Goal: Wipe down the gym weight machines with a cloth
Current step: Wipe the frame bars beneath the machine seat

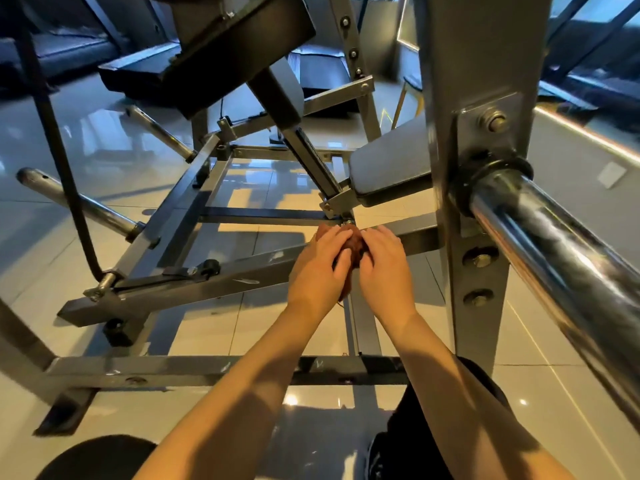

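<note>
A small brown cloth (354,245) is bunched between both hands, mostly hidden by them. My left hand (320,268) wraps round its left side, thumb across the front. My right hand (384,266) covers its right side with fingers curled over it. The cloth lies on a grey steel floor beam (194,289) of the weight machine, just below a bolted pivot bracket (337,202) under the grey seat pad (391,168).
A thick chrome bar (554,244) juts toward me at the right from a grey upright post (478,81). A black cable (69,188) hangs at the left beside a chrome peg (79,199). Glossy floor tiles (104,140) surround the frame. A dark padded plate (221,53) tilts overhead.
</note>
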{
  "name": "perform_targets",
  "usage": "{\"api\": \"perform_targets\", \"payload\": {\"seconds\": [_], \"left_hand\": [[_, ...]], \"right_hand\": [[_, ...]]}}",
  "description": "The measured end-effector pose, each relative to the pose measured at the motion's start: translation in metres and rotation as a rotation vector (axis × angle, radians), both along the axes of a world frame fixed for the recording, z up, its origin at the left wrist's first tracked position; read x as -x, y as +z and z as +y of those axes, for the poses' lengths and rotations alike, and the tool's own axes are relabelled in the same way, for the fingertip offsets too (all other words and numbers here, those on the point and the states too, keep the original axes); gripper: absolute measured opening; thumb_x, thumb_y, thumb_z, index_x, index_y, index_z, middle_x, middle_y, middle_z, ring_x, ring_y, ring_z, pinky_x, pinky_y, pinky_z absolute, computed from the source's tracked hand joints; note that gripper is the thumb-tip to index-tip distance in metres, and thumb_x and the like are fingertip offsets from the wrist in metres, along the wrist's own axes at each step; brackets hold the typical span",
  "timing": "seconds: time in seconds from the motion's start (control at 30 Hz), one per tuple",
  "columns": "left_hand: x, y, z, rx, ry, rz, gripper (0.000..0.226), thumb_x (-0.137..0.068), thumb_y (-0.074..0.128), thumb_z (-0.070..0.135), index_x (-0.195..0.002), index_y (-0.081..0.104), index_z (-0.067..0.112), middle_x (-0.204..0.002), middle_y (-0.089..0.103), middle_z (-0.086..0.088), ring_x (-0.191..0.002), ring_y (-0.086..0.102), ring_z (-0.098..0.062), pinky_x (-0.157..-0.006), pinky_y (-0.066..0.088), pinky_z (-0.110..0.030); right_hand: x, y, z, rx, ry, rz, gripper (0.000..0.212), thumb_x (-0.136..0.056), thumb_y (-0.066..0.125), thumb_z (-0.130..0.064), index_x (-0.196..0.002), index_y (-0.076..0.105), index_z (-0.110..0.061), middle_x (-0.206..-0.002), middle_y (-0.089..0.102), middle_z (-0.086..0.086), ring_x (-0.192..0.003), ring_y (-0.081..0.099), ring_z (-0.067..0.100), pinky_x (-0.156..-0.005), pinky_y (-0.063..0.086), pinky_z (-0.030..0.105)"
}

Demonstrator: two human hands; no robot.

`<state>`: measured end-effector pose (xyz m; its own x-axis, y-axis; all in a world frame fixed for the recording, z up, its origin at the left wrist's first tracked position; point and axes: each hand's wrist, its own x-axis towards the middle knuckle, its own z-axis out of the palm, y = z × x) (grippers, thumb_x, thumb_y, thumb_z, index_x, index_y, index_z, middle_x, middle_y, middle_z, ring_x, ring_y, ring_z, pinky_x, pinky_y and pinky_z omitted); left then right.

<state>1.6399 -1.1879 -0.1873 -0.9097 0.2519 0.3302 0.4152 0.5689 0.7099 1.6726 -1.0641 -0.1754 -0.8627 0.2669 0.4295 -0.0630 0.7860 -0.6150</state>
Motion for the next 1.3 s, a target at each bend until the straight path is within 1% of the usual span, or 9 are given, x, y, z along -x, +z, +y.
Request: {"api": "perform_targets", "payload": {"seconds": [0.13,0.3,0.5,0.6,0.7,0.87,1.0,1.13,1.3], "left_hand": [[-0.004,-0.004,-0.022,0.105,0.131,0.005,0.038,-0.109,0.037,0.036,-0.146,0.042,0.034,-0.145,0.050,0.004,-0.132,0.047,-0.018,-0.107,0.040,-0.032],[-0.003,-0.003,-0.005,-0.009,0.086,0.026,0.034,-0.109,0.038,0.029,-0.141,0.049,0.030,-0.145,0.050,0.006,-0.133,0.045,-0.013,-0.110,0.037,-0.029],[0.002,0.004,0.018,-0.036,-0.021,0.036,0.034,-0.107,0.040,0.035,-0.140,0.050,0.036,-0.145,0.052,0.011,-0.135,0.046,-0.009,-0.111,0.045,-0.038],[0.005,-0.001,-0.006,0.058,0.040,0.023,0.033,-0.108,0.037,0.038,-0.139,0.047,0.038,-0.139,0.054,0.011,-0.126,0.051,-0.010,-0.101,0.045,-0.028],[0.009,-0.020,-0.043,0.052,0.144,0.041,0.036,-0.106,0.038,0.036,-0.139,0.051,0.030,-0.138,0.057,0.006,-0.127,0.052,-0.015,-0.108,0.044,-0.037],[0.014,-0.035,-0.063,-0.062,0.177,0.106,0.032,-0.107,0.043,0.028,-0.133,0.059,0.019,-0.130,0.063,-0.002,-0.123,0.056,-0.020,-0.109,0.045,-0.040],[0.005,-0.026,-0.048,-0.009,0.052,0.106,0.037,-0.107,0.044,0.031,-0.143,0.053,0.024,-0.146,0.054,0.003,-0.135,0.046,-0.014,-0.117,0.035,-0.034],[0.007,-0.036,-0.077,0.014,0.106,0.122,0.037,-0.107,0.046,0.031,-0.143,0.053,0.028,-0.145,0.055,0.004,-0.133,0.049,-0.013,-0.114,0.037,-0.030],[0.024,-0.052,-0.124,-0.041,0.245,-0.053,0.031,-0.108,0.041,0.033,-0.135,0.054,0.029,-0.130,0.059,0.006,-0.118,0.055,-0.013,-0.103,0.051,-0.041]], "right_hand": [[-0.007,-0.002,-0.002,-0.059,-0.014,-0.049,0.041,-0.103,0.051,-0.011,-0.145,0.053,-0.014,-0.152,0.047,-0.001,-0.150,0.026,0.012,-0.120,0.015,0.022],[-0.010,-0.005,-0.002,-0.057,0.020,-0.024,0.040,-0.103,0.051,-0.010,-0.143,0.054,-0.014,-0.152,0.049,0.000,-0.150,0.028,0.013,-0.124,0.023,0.032],[-0.010,0.000,0.005,0.019,-0.063,-0.007,0.037,-0.105,0.045,-0.013,-0.140,0.058,-0.017,-0.147,0.054,-0.002,-0.145,0.034,0.008,-0.109,0.012,0.002],[-0.006,0.005,-0.007,-0.076,-0.005,-0.016,0.034,-0.102,0.049,-0.012,-0.132,0.064,-0.017,-0.137,0.061,-0.002,-0.144,0.037,0.014,-0.118,0.008,0.015],[-0.002,0.005,-0.030,-0.134,0.151,-0.089,0.031,-0.101,0.050,-0.012,-0.128,0.065,-0.019,-0.134,0.062,-0.002,-0.143,0.038,0.015,-0.121,0.003,0.021],[0.009,0.005,-0.044,-0.131,0.191,-0.093,0.024,-0.102,0.051,-0.014,-0.120,0.067,-0.016,-0.122,0.065,0.000,-0.120,0.052,0.015,-0.116,0.037,0.042],[0.017,0.001,-0.053,0.023,0.136,-0.076,0.027,-0.104,0.049,-0.021,-0.125,0.066,-0.020,-0.123,0.066,-0.001,-0.118,0.054,0.014,-0.111,0.043,0.043],[0.021,-0.008,-0.064,-0.091,0.102,-0.088,0.028,-0.103,0.047,-0.022,-0.123,0.067,-0.024,-0.121,0.067,-0.006,-0.122,0.054,0.014,-0.123,0.027,0.044],[0.019,-0.014,-0.074,-0.259,0.130,-0.129,0.033,-0.103,0.051,-0.023,-0.134,0.062,-0.022,-0.138,0.059,-0.004,-0.140,0.039,0.016,-0.126,0.007,0.041]]}}
